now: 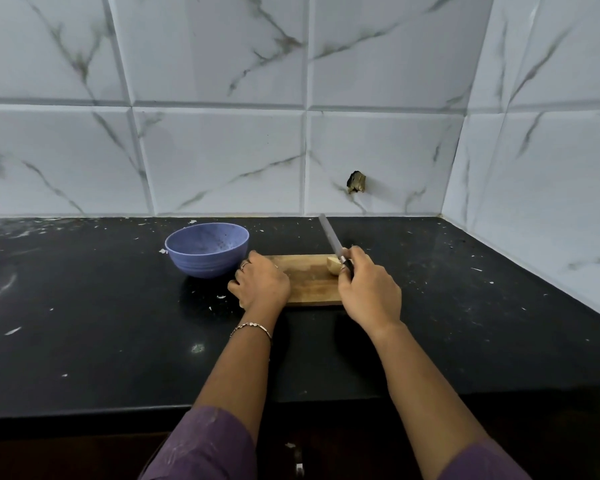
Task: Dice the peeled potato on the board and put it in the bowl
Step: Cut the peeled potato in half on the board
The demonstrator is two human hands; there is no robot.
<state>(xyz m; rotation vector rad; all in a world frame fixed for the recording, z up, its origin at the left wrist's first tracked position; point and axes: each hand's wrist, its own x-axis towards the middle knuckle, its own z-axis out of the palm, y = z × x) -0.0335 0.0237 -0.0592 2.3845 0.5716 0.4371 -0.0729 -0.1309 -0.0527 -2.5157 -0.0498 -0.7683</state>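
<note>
A wooden cutting board (pixel 309 278) lies on the black counter. On its right end sits the pale peeled potato (pixel 333 264), partly hidden behind my right hand (pixel 369 289). That hand grips the dark handle of a knife (pixel 330 235), whose blade points up and away towards the wall. My left hand (pixel 262 280) rests on the board's left end with its fingers curled over the edge; what the fingertips do is hidden. A blue bowl (pixel 207 249) stands just left of the board, and looks empty.
The black counter (pixel 101 323) is speckled with white flecks. Tiled marble-pattern walls rise behind and to the right, meeting in a corner at the far right. A small dark hole (pixel 356 181) marks the back wall. The counter's front edge runs below my forearms.
</note>
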